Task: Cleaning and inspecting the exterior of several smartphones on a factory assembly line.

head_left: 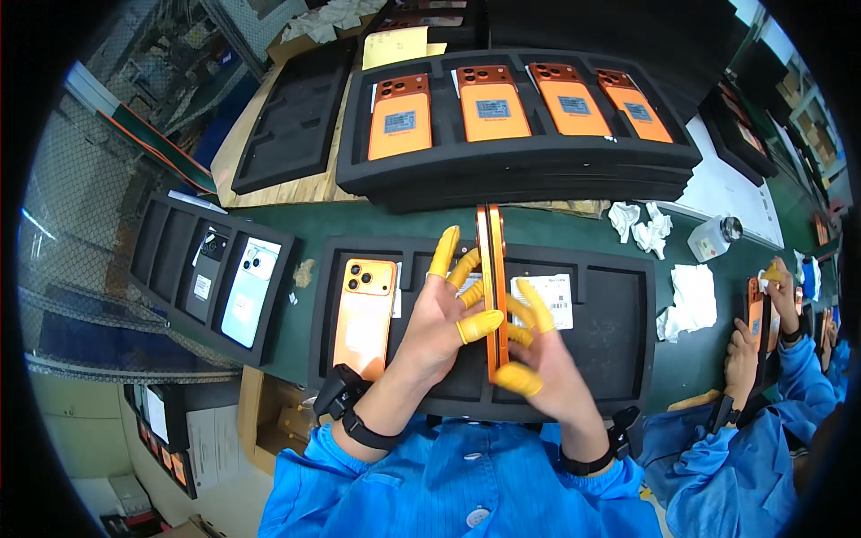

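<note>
An orange phone [499, 287] stands upright and edge-on to me above the middle of a black foam tray [610, 394]. Seen from the side it has two thin orange layers; whether these are one phone or two pressed together, I cannot tell. My left hand [435, 327], in yellow finger cots, grips it from the left, thumb on its near side. From the right, my right hand [560, 377] closes on its lower part, with fingers and thumb against it, slightly blurred. Another orange phone [366, 318] lies camera side up in the tray's left slot. A white label sheet [547, 302] lies behind my right fingers.
Behind, stacked black trays [520, 166] hold several orange phones. A tray at left holds a pale blue phone [247, 291] and a dark one [208, 260]. At right are crumpled white wipes [691, 300], a clear bottle [711, 239] and a co-worker's hands [743, 359] holding an orange phone.
</note>
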A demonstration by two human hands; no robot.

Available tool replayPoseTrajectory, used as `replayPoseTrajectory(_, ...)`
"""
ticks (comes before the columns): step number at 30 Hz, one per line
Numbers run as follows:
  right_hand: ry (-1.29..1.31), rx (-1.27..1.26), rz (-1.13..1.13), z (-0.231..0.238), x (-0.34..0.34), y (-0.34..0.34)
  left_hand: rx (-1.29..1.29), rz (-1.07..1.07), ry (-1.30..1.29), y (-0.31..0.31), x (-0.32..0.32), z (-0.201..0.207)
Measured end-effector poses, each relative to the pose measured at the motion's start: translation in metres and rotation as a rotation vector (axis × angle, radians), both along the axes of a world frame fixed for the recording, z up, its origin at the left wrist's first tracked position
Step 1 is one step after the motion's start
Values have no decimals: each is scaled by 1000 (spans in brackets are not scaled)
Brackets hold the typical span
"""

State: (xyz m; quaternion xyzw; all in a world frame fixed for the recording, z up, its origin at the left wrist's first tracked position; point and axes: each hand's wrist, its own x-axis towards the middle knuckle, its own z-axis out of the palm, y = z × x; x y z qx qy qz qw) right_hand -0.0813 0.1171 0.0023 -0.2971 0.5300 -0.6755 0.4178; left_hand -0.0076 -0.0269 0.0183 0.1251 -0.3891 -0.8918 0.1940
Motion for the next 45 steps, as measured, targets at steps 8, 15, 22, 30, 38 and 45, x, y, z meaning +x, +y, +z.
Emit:
replayPoseTrajectory(8, -25, 80, 13, 6, 8, -5, -88, 43, -119, 4, 2, 2)
replayPoseTrajectory(15, 41, 100, 0, 4, 15, -2, -93, -14, -147, -1, 2, 5)
replayPoseTrajectory(22, 25, 88, -2, 3, 19, 0, -80, -88, -223, -5, 3, 10)
replayPoseTrajectory(30, 205, -49, 76, -6, -18, -8, -662, -241, 212, -2, 16, 17)
replayPoseTrajectory(38, 501, 85, 184, -5, -26, -10, -893, -264, 269, -6, 23, 4)
replayPoseTrajectory(45, 592, 6, 150, 0, -21, -13, -979, -284, 188, -9, 35, 6)
